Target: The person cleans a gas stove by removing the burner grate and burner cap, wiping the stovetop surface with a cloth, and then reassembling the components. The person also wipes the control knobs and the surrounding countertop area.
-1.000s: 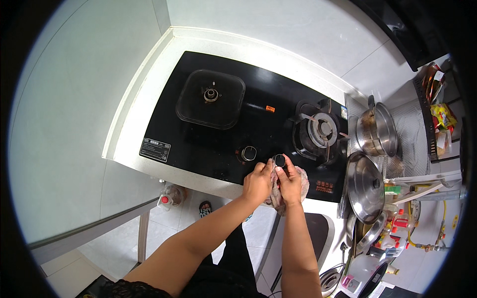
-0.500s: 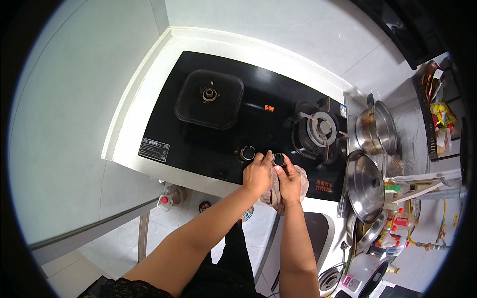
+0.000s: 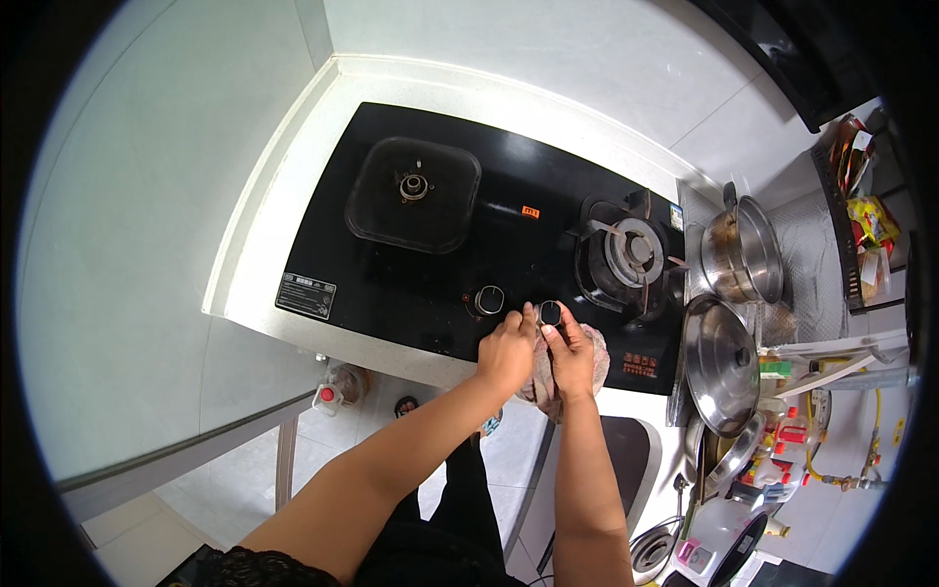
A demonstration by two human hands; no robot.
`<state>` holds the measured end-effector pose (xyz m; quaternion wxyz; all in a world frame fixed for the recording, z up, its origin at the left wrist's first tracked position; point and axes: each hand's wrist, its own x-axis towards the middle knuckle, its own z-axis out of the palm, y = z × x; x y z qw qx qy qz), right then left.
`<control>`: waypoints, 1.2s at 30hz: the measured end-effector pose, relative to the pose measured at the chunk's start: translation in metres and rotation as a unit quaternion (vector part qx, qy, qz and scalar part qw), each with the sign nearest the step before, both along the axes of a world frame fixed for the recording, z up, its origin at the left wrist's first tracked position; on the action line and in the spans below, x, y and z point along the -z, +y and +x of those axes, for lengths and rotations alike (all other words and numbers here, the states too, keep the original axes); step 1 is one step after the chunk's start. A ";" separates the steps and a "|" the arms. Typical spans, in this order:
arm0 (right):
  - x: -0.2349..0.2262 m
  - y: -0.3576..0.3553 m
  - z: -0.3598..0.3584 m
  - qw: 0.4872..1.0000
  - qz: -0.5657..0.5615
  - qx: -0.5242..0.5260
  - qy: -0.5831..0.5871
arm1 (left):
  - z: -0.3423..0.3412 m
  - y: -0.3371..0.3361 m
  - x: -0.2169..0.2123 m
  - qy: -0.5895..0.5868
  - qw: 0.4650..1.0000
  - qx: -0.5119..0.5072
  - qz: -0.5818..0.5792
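Both my hands are at the front of a black glass gas stove (image 3: 440, 293). My right hand (image 3: 572, 367) pinches the right control knob (image 3: 551, 313) between thumb and fingers. A crumpled greyish-pink cloth (image 3: 543, 377) hangs beneath and around that hand. Just left of it, my left hand (image 3: 506, 352) is closed on the cloth's edge, its fingertips touching the side of the same knob. The left control knob (image 3: 489, 300) stands free, a little above my left hand. Part of the cloth is hidden under my hands.
A bare burner (image 3: 414, 187) sits in the stove's left recess; the right burner (image 3: 634, 251) has its pan support on. To the right are a steel pot (image 3: 743, 252), a steel lid (image 3: 721, 364) and several bottles. A wall (image 3: 147, 225) borders the left side.
Hands, cloth and knobs keep nearly the same positions. My left fingertips have shifted very slightly beside the right knob, and the whole view has moved a touch.
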<state>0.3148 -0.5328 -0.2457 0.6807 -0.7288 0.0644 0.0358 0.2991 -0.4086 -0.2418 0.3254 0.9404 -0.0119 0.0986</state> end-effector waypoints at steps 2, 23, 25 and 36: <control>-0.008 0.002 -0.002 0.999 0.018 -0.003 0.042 | -0.013 -0.001 -0.001 -0.013 1.000 0.013 0.021; -0.042 0.002 -0.028 0.957 0.030 0.284 0.052 | -0.010 0.013 0.006 0.025 0.937 0.048 -0.346; -0.036 -0.001 -0.024 0.937 0.028 0.346 0.022 | 0.002 0.013 0.011 -0.013 0.968 0.064 -0.241; -0.032 0.015 -0.012 0.979 -0.181 0.078 -0.051 | 0.031 0.024 0.003 0.102 0.951 0.176 -0.232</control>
